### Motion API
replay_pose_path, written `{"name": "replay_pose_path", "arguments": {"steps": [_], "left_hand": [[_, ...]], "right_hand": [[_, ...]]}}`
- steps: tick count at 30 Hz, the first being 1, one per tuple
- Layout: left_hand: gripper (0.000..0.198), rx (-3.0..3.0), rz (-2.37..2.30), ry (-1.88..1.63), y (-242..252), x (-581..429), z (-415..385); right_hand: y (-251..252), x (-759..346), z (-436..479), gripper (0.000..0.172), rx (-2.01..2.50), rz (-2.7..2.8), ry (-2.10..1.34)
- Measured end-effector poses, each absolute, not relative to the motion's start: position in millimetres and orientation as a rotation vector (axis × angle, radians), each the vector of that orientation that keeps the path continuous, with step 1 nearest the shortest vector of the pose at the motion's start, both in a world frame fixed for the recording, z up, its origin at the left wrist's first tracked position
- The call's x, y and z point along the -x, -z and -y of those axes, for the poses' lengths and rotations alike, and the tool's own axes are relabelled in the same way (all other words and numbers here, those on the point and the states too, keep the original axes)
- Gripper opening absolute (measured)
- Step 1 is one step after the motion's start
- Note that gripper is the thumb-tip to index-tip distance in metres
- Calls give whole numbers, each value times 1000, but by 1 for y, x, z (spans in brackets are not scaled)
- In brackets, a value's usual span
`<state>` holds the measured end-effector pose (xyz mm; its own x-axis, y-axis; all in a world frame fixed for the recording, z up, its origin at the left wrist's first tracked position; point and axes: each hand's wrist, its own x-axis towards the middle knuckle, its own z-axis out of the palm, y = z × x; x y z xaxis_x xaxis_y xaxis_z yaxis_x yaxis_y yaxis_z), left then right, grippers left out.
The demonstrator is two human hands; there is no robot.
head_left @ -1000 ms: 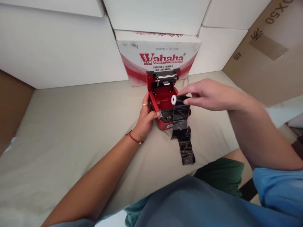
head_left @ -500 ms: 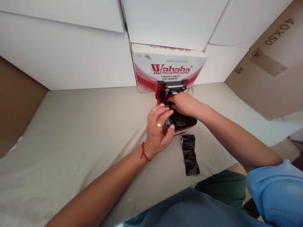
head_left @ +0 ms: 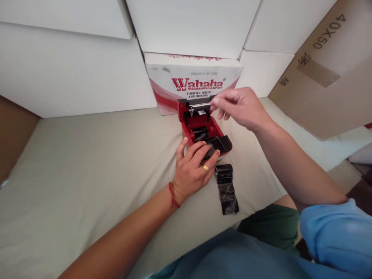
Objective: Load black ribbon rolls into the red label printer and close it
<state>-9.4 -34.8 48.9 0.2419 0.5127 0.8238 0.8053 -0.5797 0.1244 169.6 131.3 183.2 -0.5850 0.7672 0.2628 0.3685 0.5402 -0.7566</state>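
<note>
A small red printer (head_left: 200,126) stands open on the beige sheet, its lid tipped back against a Wahaha box. Black film lies inside its bay and over its front. My left hand (head_left: 193,168), with a ring and a red wrist cord, rests its fingers flat on the printer's front, pressing the black film there. My right hand (head_left: 241,106) hovers at the raised lid, thumb and forefinger pinched at the lid's top right corner. A black roll (head_left: 225,186) with a white core lies partly unrolled on the sheet just in front of the printer.
The Wahaha carton (head_left: 194,83) stands behind the printer among white foam boxes (head_left: 72,69). A brown cardboard box (head_left: 322,77) marked 40X50 leans at the right. The beige sheet (head_left: 87,174) spreads to the left. My knees in blue and green cloth fill the bottom right.
My right hand put the black roll down in front of the printer, reached into the bay, then rose to the lid. My left hand shifted from the printer's side to its front.
</note>
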Motion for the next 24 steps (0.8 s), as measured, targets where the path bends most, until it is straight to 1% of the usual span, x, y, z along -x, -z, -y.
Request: {"name": "replay_pose_path", "arguments": {"steps": [2,4,8,10,13,17,24], "left_hand": [[32,2180,1205,1249,-51,8,36],[31,2162,1197,1251,-52,8,36],[30,2141,1179,1267,-55,7,37],[29,2149,1175,1271,-56,7,37],[32,2172,1183,1274,-57,7,37],[33,2190,1196,1280,-56,8,37],[29,2185,1176,1251,-56,11,37]], "right_hand": [[-173,-171,-147,38,906,2002,-740],[-159,-167,-164,51,884,1958,-655],[-137,-154,-180,78,870,2021,-653],[-134,-149,-177,84,861,2033,-702],[-138,-147,-163,84,836,2047,-755],[-145,-160,-134,78,834,2069,-708],[-127,-199,-86,56,755,2207,-601]]}}
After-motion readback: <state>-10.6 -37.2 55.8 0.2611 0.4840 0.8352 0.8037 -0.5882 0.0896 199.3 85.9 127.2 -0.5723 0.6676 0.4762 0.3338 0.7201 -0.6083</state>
